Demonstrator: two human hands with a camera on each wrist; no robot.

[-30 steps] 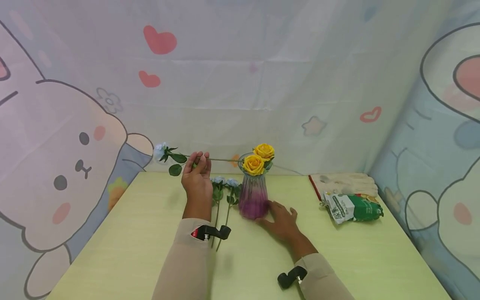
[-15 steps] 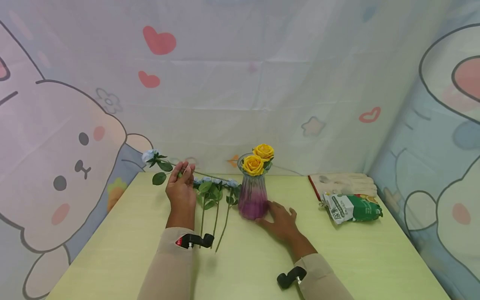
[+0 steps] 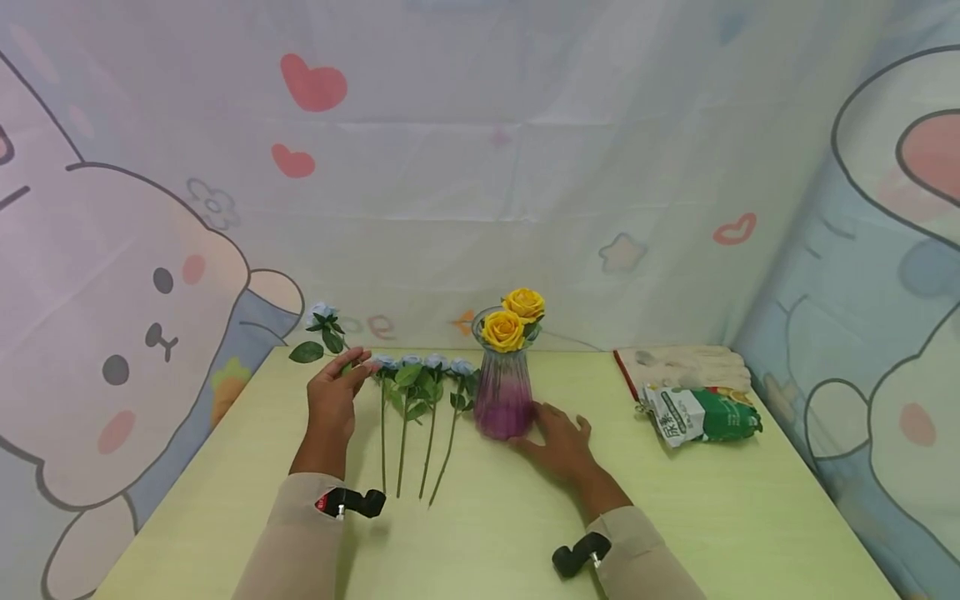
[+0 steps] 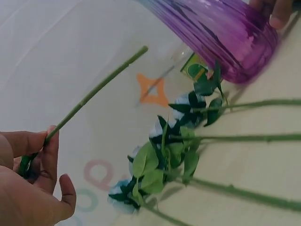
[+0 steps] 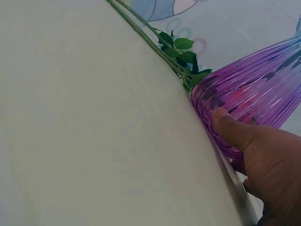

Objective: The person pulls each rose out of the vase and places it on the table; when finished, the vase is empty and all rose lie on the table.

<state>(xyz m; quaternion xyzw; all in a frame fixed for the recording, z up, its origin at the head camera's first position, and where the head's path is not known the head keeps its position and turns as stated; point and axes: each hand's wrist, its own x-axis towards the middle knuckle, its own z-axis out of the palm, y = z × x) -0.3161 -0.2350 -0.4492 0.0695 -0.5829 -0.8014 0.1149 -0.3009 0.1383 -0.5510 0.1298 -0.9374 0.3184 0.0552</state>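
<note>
My left hand (image 3: 335, 396) pinches the green stem (image 4: 96, 92) of a light blue rose (image 3: 322, 317), its bloom up at the back left of the table. In the left wrist view the cut end of that stem points away from the fingers, and the bloom is out of sight. A ribbed glass vase (image 3: 502, 392), clear above and purple below, stands upright with two yellow roses (image 3: 504, 331) in its mouth. My right hand (image 3: 558, 442) holds the vase low at its base, thumb against the glass (image 5: 235, 101). Several blue roses (image 3: 411, 375) lie side by side left of the vase.
At the back right of the pale yellow table (image 3: 480, 542) lie a green and white packet (image 3: 705, 415) and a whitish glove (image 3: 690, 367) with a red edge. A printed cloth (image 3: 450, 167) hangs right behind the table.
My left hand has moved left and a little toward me with the blue rose, whose stem swung from level to slanting. More of the lying roses show. My right hand stays at the vase.
</note>
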